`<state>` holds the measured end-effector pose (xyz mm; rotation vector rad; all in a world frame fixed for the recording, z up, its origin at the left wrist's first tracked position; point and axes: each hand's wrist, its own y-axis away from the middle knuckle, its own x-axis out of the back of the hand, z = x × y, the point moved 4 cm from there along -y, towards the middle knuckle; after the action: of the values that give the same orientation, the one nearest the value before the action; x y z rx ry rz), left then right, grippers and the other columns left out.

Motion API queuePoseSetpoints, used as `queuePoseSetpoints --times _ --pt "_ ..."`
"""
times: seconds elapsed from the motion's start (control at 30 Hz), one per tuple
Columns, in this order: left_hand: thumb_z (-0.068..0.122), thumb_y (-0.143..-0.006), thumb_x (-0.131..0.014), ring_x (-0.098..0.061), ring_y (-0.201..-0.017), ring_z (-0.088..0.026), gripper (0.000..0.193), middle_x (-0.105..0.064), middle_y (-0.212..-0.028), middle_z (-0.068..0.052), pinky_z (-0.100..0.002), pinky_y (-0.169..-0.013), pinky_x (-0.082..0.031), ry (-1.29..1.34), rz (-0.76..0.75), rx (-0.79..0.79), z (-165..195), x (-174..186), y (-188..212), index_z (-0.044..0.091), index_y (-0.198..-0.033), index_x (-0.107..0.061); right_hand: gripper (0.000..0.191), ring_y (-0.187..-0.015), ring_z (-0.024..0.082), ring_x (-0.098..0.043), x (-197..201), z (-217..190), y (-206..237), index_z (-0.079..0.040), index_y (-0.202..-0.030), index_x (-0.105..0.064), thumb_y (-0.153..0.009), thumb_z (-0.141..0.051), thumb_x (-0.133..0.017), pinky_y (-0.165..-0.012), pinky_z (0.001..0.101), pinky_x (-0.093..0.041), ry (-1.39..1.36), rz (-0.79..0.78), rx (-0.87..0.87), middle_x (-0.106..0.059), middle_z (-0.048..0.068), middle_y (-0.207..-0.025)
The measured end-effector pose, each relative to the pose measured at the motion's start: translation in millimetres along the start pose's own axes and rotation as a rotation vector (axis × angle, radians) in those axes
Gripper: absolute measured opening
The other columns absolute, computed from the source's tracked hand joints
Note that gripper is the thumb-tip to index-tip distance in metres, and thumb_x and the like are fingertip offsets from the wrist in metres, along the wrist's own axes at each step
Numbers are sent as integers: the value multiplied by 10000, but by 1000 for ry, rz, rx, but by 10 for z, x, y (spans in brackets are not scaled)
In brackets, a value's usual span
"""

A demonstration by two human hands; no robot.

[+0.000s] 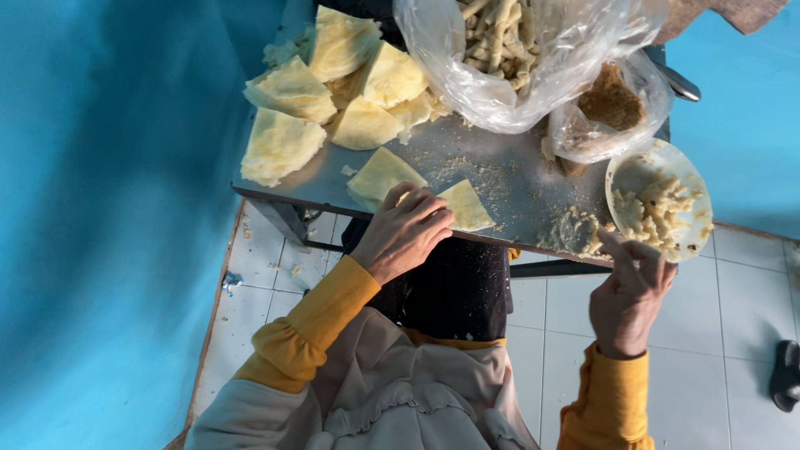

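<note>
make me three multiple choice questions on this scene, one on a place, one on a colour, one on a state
1. Where does the left hand rest?
A. on a folded yellow wrapper at the table's near edge
B. inside the plastic bag
C. on the floor tiles

2. What colour are the sleeve cuffs?
A. green
B. mustard yellow
C. white

3. What state is the white bowl in?
A. turned upside down
B. clean and bare
C. holding a crumbly pale filling

Answers:
1 A, the fingers press on the triangle at the metal table edge.
2 B, both cuffs show mustard yellow.
3 C, pale lumps lie in it, beside the right hand.
</note>
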<state>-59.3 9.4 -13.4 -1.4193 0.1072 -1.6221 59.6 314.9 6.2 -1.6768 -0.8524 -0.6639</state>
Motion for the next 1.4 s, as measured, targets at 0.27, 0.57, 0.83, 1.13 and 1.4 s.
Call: queuePoseSetpoints --times 0.27,0.57,0.83,1.13,1.4 --pt "229 -881 -801 -580 -1082 -247 328 -587 -1115 -45 -428 -1009 -464 71 -22 3 17 -31 -31 96 -1122 -622 707 -1153 280 -433 -328 292 397 -243 -1348 -756 -830 184 -535 -1070 440 -319 264 -56 -115 -529 35 -1114" --pt "294 -880 -800 -590 -1075 -223 336 -586 -1115 -16 -433 -1041 -437 24 2 25 5 50 -44 126 -1110 -623 725 -1053 207 -477 -331 207 286 -233 -1266 -796 -795 236 -506 -1026 366 -311 5 -81 -239 -558 -16 -1022" --pt "264 -909 -782 -564 -1092 -204 219 -580 -1083 0 -427 -1063 -419 9 -5 -17 -40 18 15 141 -1052 -670 569 -1122 161 -582 -280 -169 -276 -157 -1133 -705 -855 238 -405 -1032 278 -485 -577 -197 -75 -628 41 -1148" --pt "198 -910 -765 -598 -1157 -218 196 -647 -1134 -5 -409 -1092 -453 102 59 -79 -80 92 52 102 -1071 -709 700 -1063 287 -484 -745 -1206 -823 -278 -1293 -714 -631 -443 -872 -937 485 -352 -142 -358 440 -546 88 -1059" --pt "174 -888 -782 -591 -1114 -257 211 -635 -1114 -29 -420 -1033 -470 127 49 -57 -110 114 28 101 -1050 -668 756 -1166 223 -514 -843 -1419 -922 -86 -1416 -679 -798 -520 -698 -1112 475 -357 303 -330 900 -579 55 -1146"
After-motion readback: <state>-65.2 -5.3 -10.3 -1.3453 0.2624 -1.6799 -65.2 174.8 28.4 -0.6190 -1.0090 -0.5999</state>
